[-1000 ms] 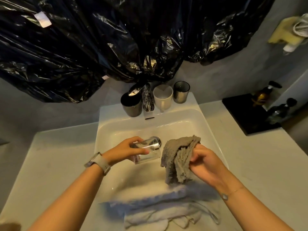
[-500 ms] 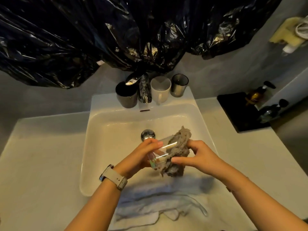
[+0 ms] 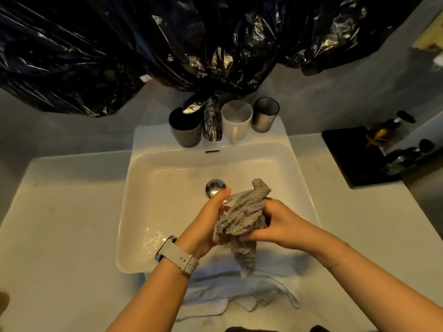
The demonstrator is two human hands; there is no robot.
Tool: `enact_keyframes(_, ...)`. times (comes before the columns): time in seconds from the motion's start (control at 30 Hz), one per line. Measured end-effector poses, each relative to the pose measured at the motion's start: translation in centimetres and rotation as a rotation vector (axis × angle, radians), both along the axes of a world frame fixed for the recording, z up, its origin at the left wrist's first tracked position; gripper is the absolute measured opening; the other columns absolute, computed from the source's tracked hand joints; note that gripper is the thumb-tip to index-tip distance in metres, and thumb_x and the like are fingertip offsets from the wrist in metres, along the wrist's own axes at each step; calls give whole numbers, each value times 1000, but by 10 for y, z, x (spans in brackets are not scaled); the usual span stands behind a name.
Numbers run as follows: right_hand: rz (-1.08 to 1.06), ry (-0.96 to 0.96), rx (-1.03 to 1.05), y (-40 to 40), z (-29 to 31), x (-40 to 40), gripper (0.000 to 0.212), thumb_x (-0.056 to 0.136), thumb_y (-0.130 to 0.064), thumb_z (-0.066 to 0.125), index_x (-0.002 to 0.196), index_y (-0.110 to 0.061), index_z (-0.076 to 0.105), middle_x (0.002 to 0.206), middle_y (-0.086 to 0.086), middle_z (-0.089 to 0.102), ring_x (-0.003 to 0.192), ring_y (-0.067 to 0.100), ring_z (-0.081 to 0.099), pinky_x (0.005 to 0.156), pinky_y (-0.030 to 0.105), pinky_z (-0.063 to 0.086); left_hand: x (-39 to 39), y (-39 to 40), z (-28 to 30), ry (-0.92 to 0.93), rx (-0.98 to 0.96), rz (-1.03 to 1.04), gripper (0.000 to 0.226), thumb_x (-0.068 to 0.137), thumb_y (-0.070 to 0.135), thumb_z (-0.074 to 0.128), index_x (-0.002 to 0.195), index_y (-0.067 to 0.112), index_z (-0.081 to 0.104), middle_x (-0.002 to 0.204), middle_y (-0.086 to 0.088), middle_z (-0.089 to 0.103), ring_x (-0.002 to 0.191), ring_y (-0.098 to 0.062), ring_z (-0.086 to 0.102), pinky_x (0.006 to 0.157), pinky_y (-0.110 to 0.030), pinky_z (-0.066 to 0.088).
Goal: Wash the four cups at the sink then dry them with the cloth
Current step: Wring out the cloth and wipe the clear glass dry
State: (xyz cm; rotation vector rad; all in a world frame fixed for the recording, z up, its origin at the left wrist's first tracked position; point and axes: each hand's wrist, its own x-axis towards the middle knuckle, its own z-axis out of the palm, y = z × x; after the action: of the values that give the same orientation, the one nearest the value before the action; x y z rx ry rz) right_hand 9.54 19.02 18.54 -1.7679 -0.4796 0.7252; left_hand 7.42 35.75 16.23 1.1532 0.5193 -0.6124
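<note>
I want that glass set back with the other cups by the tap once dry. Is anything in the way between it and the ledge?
Nothing visible blocks the way. The glass, held by the left hand and wrapped in the grey cloth gripped by the right hand, sits over the open basin. The ledge left of the dark cup looks bare.

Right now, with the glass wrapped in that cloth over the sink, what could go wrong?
1. The clear glass is wet and mostly hidden under the cloth. The left hand grips only one side, so it might slip and hit the sink.
2. Three cups stand on the back ledge beside the tap: dark cup, white mug, grey cup. Reaching there could knock one into the basin.
</note>
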Motion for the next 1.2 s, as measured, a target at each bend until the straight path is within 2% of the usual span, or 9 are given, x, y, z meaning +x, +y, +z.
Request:
enact_keyframes(0.13,-94,48,116,12,1,-2,47,74,3,79,114,-17,66,110,-4,73,107,11,67,90,21,50,0,-6,7,-70,160,147,50,101,43,43,114,3,70,101,-19,75,85,-23,73,75,-27,58)
enact_keyframes(0.3,-196,139,244,18,9,-11,51,70,14,75,109,-17,68,103,0,75,100,14,70,82,22,53,-4,-4,7,-216,345,237,89,62,92,44,108,20,70,103,-9,75,102,-30,69,101,-54,47)
enact_keyframes(0.57,-290,111,359,11,17,-32,44,63,0,76,104,-13,71,99,2,76,96,13,71,78,20,54,-32,-10,26,-576,519,134,74,86,74,30,101,7,58,87,-9,70,80,-19,67,79,-37,52)
enact_keyframes(0.67,-322,-42,303,5,18,-45,44,61,1,78,94,-27,71,86,-21,74,87,-4,68,78,15,51,-31,-7,38,-507,416,-11,76,86,80,23,99,16,62,90,-4,72,88,-11,67,89,-32,52)
enact_keyframes(0.77,-272,-230,202,4,24,-57,49,70,-9,80,106,-42,70,97,-35,68,96,-6,66,88,20,50,-29,-3,58,-218,190,-104,77,76,75,24,99,11,61,110,-21,72,106,-35,68,102,-48,49)
enact_keyframes(0.83,-275,-289,261,6,25,-62,46,71,-21,78,113,-37,67,105,-29,69,103,2,67,89,20,51,-33,-4,61,-212,176,-123,78,82,71,29,108,5,62,112,-26,70,107,-40,67,101,-48,50)
enact_keyframes(1.0,-351,-174,449,8,29,-72,45,56,-43,86,99,-47,72,92,-24,73,91,-5,68,77,12,52,-43,-4,57,-505,322,-110,64,94,63,38,116,7,60,103,-11,72,93,-15,70,88,-38,56)
enact_keyframes(1.13,-418,-5,505,3,23,-74,54,48,-19,89,99,-13,72,90,1,76,88,13,71,75,26,55,-53,-1,50,-839,589,-117,41,87,64,33,107,34,52,98,3,65,90,-20,64,83,-52,50)
enact_keyframes(1.2,-384,18,492,2,25,-76,49,54,-8,85,101,-16,73,94,4,76,91,15,71,76,24,55,-57,-2,47,-843,549,-92,38,87,64,35,108,37,52,101,7,66,95,-19,65,86,-51,51)
